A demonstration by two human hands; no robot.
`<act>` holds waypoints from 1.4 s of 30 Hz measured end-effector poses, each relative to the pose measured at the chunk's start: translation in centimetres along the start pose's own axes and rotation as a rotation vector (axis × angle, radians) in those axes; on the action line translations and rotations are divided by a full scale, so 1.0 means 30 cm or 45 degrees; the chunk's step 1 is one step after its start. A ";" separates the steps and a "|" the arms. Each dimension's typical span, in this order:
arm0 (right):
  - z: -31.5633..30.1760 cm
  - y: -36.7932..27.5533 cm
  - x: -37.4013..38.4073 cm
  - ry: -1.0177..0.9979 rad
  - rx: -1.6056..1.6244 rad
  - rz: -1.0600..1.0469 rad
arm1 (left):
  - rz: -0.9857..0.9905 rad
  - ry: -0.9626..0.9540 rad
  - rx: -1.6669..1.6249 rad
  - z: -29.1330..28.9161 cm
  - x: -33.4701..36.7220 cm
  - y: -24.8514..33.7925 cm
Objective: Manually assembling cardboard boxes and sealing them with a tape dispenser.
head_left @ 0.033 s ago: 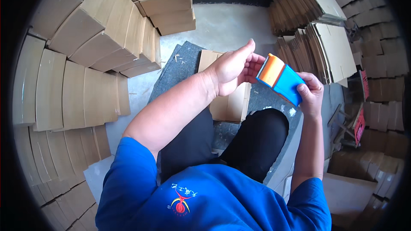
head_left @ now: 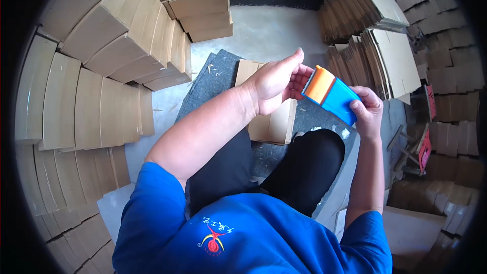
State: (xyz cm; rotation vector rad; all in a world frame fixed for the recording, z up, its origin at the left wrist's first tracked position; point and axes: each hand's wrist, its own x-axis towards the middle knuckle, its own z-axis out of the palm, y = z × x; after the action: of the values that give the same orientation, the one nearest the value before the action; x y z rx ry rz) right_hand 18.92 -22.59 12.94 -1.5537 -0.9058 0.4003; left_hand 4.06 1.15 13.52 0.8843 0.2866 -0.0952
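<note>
In my right hand (head_left: 369, 109) is a blue and orange tape dispenser (head_left: 341, 102), gripped at its blue end between thumb and fingers. The orange end, with a toothed edge, tilts up and left toward my left hand (head_left: 279, 82). That hand is open, palm turned toward the dispenser, thumb raised and fingers slightly bent. Its fingertips are close by the toothed edge; whether they touch it I cannot tell. Below the left hand, partly covered by it and the forearm, a flat cardboard box (head_left: 280, 124) lies on a dark grey surface (head_left: 205, 83) in front of my knees.
Stacked cardboard boxes (head_left: 119, 35) rise on the left. At the far right stand piles of flat cardboard sheets (head_left: 395, 61), with more bundles (head_left: 449, 137) along the right edge. A wooden folding stool with a red part (head_left: 423, 151) stands right of my arm.
</note>
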 end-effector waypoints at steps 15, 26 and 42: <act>0.169 0.041 -0.076 -0.279 -0.322 0.411 | 0.057 0.588 -0.034 -0.081 -0.136 -0.320; 0.093 0.254 -0.187 -0.499 -0.702 0.626 | -0.133 1.120 0.028 -0.362 -0.159 -0.570; 0.090 0.365 -0.198 -0.641 -0.768 0.700 | -0.652 1.456 0.027 -0.390 -0.081 -0.818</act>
State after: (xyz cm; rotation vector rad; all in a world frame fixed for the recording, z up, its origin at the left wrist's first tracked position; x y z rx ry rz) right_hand 16.71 -24.73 0.56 -2.3272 -1.0233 1.0123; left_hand -5.57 -5.40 -11.15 0.7902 1.5803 -0.0558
